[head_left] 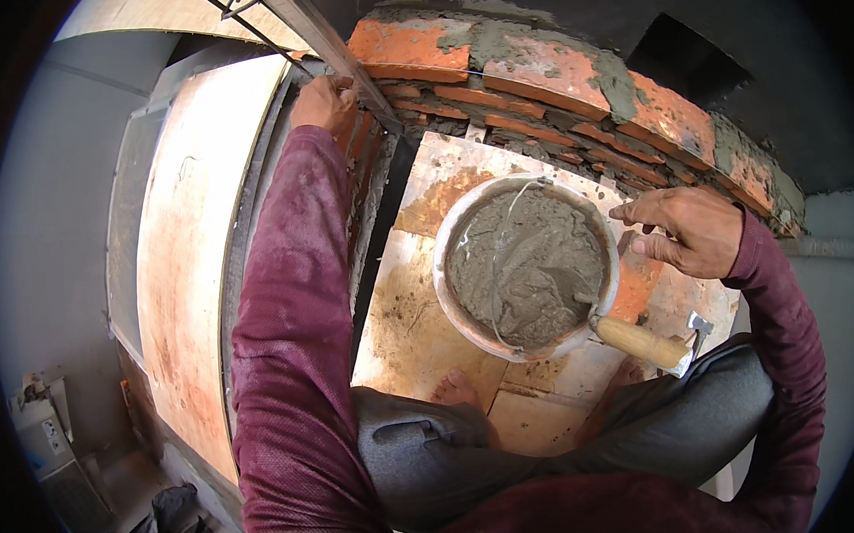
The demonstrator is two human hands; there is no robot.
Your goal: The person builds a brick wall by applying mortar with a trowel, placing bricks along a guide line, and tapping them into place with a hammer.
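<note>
My left hand [325, 102] reaches up to the corner of the brickwork, beside an upright metal bar [327, 47]. Its fingers are curled together; whatever they hold is hidden. My right hand [685, 229] hovers by the right rim of a bucket [443, 266], fingers apart and holding nothing. Wet grey mortar [532, 262] fills the bucket. A trowel with a wooden handle [637, 340] rests over the rim, its blade sunk in the mortar. Beyond the bucket curves a low brick wall [543, 76], mortar smeared on its top course; a thin line runs along it.
The bucket stands on stained boards [400, 296], with my bare feet at the near side. A small metal piece [698, 326] lies by the trowel handle's end. At left leans a plywood sheet [193, 258]. A dark bag [157, 531] lies at the lower left.
</note>
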